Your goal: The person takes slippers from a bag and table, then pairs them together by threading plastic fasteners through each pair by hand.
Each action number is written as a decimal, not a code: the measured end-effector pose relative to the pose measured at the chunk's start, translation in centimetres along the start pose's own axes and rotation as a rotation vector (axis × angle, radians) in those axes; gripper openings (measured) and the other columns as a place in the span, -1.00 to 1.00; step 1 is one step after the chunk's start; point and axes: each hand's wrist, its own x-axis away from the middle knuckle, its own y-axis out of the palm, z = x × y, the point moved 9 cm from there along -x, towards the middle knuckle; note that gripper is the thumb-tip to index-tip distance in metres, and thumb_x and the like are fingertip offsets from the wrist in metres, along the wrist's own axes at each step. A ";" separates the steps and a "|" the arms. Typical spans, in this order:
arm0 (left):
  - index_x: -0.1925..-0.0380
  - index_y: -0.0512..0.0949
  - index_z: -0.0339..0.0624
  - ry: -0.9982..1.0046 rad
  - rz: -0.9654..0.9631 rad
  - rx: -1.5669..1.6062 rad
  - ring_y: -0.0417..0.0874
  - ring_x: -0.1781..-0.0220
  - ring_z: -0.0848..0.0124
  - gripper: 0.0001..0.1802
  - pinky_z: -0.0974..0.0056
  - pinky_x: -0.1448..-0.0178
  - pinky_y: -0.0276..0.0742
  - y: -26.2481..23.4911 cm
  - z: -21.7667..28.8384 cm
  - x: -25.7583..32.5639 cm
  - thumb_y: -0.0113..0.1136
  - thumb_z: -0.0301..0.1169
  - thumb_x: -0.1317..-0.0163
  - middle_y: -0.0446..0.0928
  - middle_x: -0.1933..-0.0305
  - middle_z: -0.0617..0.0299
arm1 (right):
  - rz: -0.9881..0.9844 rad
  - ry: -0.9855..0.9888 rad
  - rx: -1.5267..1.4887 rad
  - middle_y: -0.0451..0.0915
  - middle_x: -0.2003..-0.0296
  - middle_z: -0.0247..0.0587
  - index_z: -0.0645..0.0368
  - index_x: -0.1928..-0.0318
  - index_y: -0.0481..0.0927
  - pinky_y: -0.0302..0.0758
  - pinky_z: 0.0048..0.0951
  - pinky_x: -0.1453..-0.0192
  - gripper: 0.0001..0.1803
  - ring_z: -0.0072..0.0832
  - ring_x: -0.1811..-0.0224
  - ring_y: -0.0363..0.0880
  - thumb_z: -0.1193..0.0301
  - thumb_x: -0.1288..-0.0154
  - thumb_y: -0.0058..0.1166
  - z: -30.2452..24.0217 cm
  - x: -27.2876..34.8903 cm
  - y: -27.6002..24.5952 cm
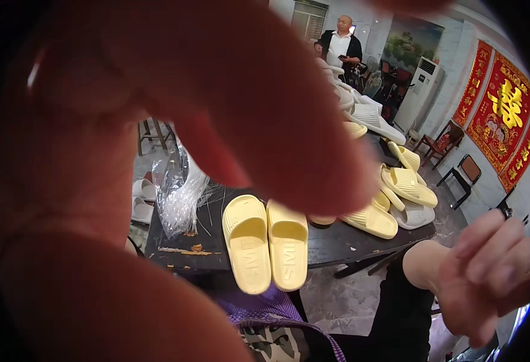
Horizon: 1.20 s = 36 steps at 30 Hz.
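My left hand looms large and blurred close in front of the view, covering much of the left and middle. Its fingers are stretched out and apart, with nothing visible in them. At the right, my right hand is raised with its fingers curled in; whatever they may hold is hidden. Below the left fingertips, a pair of pale yellow slide slippers lies side by side, reaching over the near edge of the dark table. Neither hand touches the slippers.
A clear plastic bag of thin white strands lies left of the pair. Yellow, white and grey slippers are heaped at the right. A person stands at the back. Chairs and a white floor-standing unit are beyond.
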 end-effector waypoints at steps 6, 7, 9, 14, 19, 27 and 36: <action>-0.20 0.19 -0.29 -0.026 0.072 0.034 0.51 0.23 0.44 -0.37 0.42 0.16 0.45 -2.0 -1.5 0.2 0.09 -0.34 -0.13 0.41 -0.04 -0.13 | -0.009 0.045 -0.046 0.53 0.43 -0.17 0.31 0.19 0.51 0.40 -0.45 0.39 -0.69 -0.42 0.44 0.47 0.35 -0.12 0.13 2.1 0.0 1.5; -0.19 0.20 -0.29 -0.026 0.077 0.027 0.51 0.23 0.43 -0.38 0.42 0.16 0.45 -2.4 -1.5 0.2 0.08 -0.35 -0.13 0.41 -0.04 -0.13 | -0.008 0.050 -0.055 0.53 0.42 -0.17 0.31 0.20 0.51 0.40 -0.45 0.38 -0.70 -0.41 0.43 0.47 0.36 -0.12 0.13 2.5 0.0 1.7; -0.19 0.21 -0.29 -0.030 0.077 -0.005 0.51 0.23 0.43 -0.40 0.42 0.16 0.46 -3.0 -1.4 0.3 0.07 -0.36 -0.14 0.41 -0.04 -0.13 | 0.004 0.061 -0.076 0.53 0.42 -0.17 0.31 0.20 0.51 0.40 -0.45 0.37 -0.72 -0.41 0.42 0.48 0.38 -0.12 0.13 3.3 -0.1 1.9; -0.17 0.24 -0.29 -0.048 0.073 -0.059 0.52 0.24 0.43 -0.45 0.42 0.16 0.46 -4.1 -1.0 1.2 0.02 -0.38 -0.16 0.41 -0.03 -0.14 | 0.014 0.109 -0.108 0.54 0.40 -0.16 0.30 0.22 0.53 0.42 -0.44 0.35 -0.76 -0.39 0.39 0.49 0.43 -0.11 0.12 4.8 0.3 2.7; -0.16 0.27 -0.28 -0.051 0.062 -0.132 0.52 0.24 0.43 -0.49 0.42 0.16 0.46 -4.8 0.4 2.5 -0.02 -0.40 -0.17 0.42 -0.03 -0.15 | -0.010 0.317 -0.139 0.55 0.38 -0.15 0.30 0.24 0.55 0.43 -0.43 0.32 -0.80 -0.38 0.36 0.51 0.48 -0.10 0.11 6.4 2.4 2.7; -0.13 0.31 -0.28 0.064 0.056 -0.255 0.53 0.25 0.42 -0.55 0.41 0.17 0.46 -5.6 3.6 3.6 -0.09 -0.44 -0.20 0.43 -0.03 -0.16 | -0.517 0.845 -0.057 0.51 0.23 -0.08 0.21 0.12 0.53 0.46 -0.37 0.18 -0.66 -0.22 0.21 0.52 0.52 0.00 0.16 14.0 17.9 16.2; 0.17 0.48 -0.36 -0.431 0.277 -0.769 0.52 0.15 0.40 -0.70 0.40 0.09 0.42 -7.9 -7.9 15.1 -0.04 -0.72 -0.06 0.46 0.07 0.07 | -0.468 0.700 0.351 0.44 0.45 -0.16 0.13 0.21 0.55 0.41 -0.34 0.29 -0.74 -0.26 0.37 0.43 0.46 0.01 0.16 16.0 18.1 21.2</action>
